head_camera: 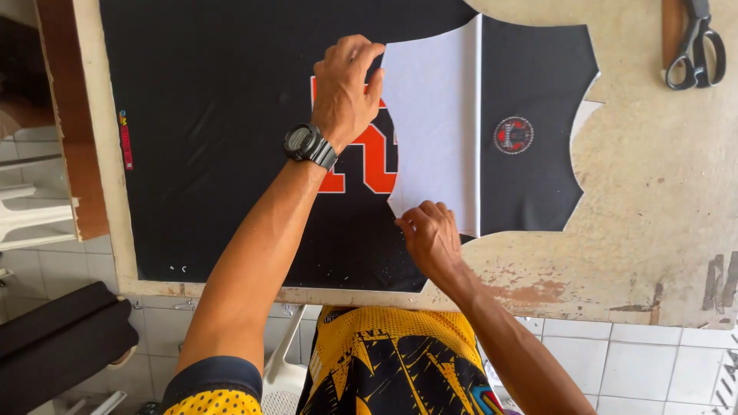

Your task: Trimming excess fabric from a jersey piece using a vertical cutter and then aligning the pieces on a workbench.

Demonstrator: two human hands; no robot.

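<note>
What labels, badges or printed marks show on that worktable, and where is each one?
Round badge: on the black fabric panel right of the white sheet; grey ring, red centre.
Large orange print: on the black fabric beneath the left hand; blocky, white-edged, partly covered.
Narrow sticker: on the board's pale left edge; vertical strip, red with yellow top.
No screens or packages.

Left hand (pixel 344 92), wristwatch (pixel 307 144) on wrist, pinches top corner of white backing sheet (pixel 434 123). Right hand (pixel 432 238) pinches its lower corner. Under fingers: black fabric panel (pixel 215 138), orange print (pixel 369 154) beside left fingertips. Scissors (pixel 696 50) well apart on worn table (pixel 653 215).
</note>
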